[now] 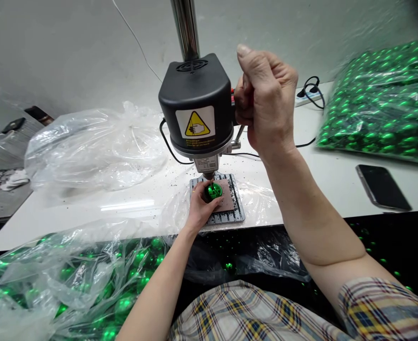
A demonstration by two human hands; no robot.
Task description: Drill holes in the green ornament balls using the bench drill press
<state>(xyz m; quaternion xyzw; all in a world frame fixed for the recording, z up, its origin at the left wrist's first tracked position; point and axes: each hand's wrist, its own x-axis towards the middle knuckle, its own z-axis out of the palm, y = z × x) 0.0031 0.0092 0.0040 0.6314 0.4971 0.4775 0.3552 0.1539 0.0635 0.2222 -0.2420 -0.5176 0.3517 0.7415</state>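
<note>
My left hand (202,206) is closed around the side of a shiny green ball (214,191), which rests on a pinkish-brown pad (226,201) on the slotted metal base (243,215) of a bench drill press. The tip of the drill meets the top of the ball; whether it has gone in I cannot tell. Above them sits the black motor housing (195,90) with a yellow hand-warning label. My right hand (271,90) is wrapped in a fist on the drill press's lever, on the housing's right side; the grip is mostly hidden by the fingers.
A clear bag of green balls (383,104) stands back right, near a phone (383,187) and a power strip (306,97). A crumpled plastic bag (95,147) lies left. Another open bag of green balls (123,303) is at front left. Dark shavings dot the white table (63,208).
</note>
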